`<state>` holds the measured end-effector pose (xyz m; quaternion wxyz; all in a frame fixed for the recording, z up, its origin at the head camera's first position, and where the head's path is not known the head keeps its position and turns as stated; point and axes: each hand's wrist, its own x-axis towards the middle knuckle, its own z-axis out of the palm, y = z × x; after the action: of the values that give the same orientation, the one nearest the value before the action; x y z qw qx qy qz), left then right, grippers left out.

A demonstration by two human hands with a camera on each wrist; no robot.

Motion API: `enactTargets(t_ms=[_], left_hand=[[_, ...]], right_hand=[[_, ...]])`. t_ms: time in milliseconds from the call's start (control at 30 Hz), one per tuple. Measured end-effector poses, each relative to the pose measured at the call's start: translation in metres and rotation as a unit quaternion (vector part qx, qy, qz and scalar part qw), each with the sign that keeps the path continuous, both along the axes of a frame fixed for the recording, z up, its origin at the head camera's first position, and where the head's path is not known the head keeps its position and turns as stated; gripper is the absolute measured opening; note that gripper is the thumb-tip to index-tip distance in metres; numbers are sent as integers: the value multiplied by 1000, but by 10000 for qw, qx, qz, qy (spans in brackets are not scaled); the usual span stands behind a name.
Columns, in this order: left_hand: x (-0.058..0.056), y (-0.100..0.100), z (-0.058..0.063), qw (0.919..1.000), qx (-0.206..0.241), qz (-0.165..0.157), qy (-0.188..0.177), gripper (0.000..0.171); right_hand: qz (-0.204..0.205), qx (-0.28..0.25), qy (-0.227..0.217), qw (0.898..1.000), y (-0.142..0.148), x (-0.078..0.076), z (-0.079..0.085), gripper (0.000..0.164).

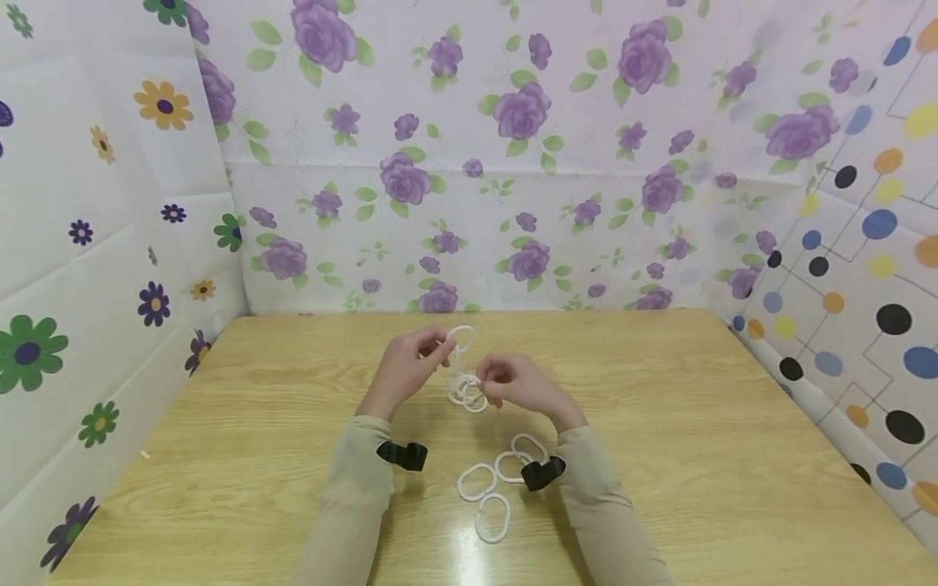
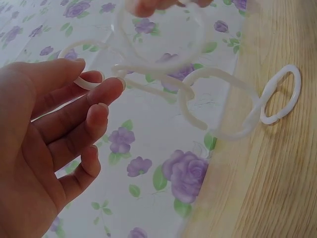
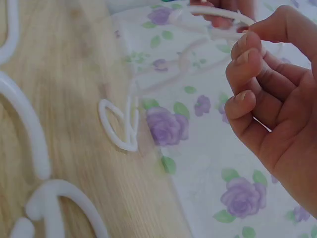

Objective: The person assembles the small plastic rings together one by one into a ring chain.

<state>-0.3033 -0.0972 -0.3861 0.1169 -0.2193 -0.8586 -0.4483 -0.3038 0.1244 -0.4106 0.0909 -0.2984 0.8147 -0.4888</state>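
My left hand (image 1: 410,364) pinches a white oval plastic link (image 2: 91,41) between thumb and fingers, held up over the table. From it hangs a short chain of white links (image 2: 185,106), its lowest link (image 2: 297,89) close over the wood in the left wrist view. My right hand (image 1: 522,382) pinches another white link (image 3: 218,10) by its edge, beside the chain. In the left wrist view its fingertips (image 2: 146,7) show at the top, and its link overlaps the chain there.
Several more white links (image 1: 493,542) lie on the wooden table (image 1: 256,456) near my right wrist, some overlapping or touching. A small pale scrap (image 1: 144,455) is near the left edge. Flowered sheeting (image 1: 476,236) stands behind the table, with patterned sheets on both sides.
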Motion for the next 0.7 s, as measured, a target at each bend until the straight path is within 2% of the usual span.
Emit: enactTargets(t_ms=[233,700], left_hand=[[1,-2,-2,9999,-12,97,-28,22],[1,2,-1,10000,-7,44,-53,20]], right_hand=[[-259,-781,-368,9959,14,1,2,10],[-6,-1549,-439,9870,23,-1,5,6]])
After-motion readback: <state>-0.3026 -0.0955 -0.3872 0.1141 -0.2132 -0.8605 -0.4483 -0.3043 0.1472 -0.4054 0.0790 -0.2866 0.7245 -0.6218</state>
